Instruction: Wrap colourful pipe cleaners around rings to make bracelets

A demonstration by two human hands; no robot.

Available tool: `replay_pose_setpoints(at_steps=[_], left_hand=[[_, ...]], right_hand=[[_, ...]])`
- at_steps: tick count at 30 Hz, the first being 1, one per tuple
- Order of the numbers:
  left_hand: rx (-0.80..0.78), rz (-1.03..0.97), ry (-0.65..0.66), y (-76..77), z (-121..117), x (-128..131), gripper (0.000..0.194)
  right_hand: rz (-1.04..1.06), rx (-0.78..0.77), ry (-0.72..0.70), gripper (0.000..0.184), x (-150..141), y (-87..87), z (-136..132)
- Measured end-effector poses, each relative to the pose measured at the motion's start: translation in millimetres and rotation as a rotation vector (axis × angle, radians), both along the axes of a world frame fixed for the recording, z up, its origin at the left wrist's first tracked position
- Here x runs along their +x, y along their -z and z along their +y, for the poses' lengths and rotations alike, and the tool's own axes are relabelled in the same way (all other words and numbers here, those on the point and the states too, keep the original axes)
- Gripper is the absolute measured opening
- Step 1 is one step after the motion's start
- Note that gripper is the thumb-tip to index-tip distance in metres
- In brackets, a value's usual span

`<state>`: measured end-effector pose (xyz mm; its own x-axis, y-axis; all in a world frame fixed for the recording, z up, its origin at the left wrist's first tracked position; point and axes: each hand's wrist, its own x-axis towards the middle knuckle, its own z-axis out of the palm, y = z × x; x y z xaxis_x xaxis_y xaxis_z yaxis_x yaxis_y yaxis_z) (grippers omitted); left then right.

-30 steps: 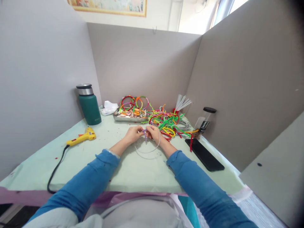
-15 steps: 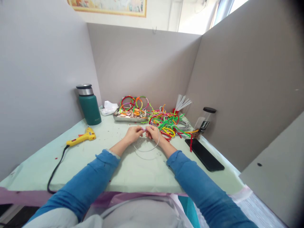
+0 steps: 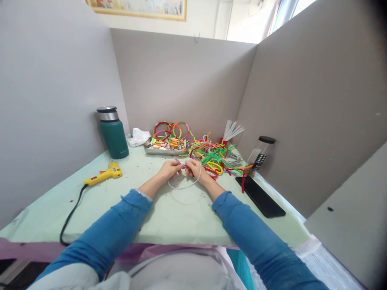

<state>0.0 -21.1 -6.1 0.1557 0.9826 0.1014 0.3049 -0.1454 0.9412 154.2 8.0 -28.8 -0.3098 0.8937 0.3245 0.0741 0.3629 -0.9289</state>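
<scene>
My left hand and my right hand meet over the middle of the table, fingers pinched. Between them is a thin white hoop, its lower arc hanging toward me. A short purple pipe cleaner sticks up at my left fingertips, close to the hoop's top. My right fingers pinch the hoop beside it; how the pipe cleaner and hoop meet is hidden by the fingers. Just beyond my right hand lies a tangled pile of colourful pipe cleaners.
A yellow glue gun with a black cord lies left, near a green bottle. At the back stand a metal tray of small pieces with colourful hoops and a white tissue pack. A black phone and clear container are right.
The purple pipe cleaner now sticks up more visibly at my left fingertips. The white hoop has tilted, its lower arc rising slightly and shifting left. My hands stay nearly in place.
</scene>
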Motion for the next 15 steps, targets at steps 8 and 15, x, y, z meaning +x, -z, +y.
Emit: replay_pose_setpoints(at_steps=[8, 15], left_hand=[[-0.093, -0.126, 0.049, -2.5, -1.7, -0.8, 0.030], [-0.143, -0.201, 0.073, -2.8, -1.2, -1.2, 0.024]], right_hand=[[0.014, 0.000, -0.021, 0.034, 0.2, -1.3, -2.9], [0.017, 0.000, -0.041, 0.032, 0.9, -4.8, -6.8]])
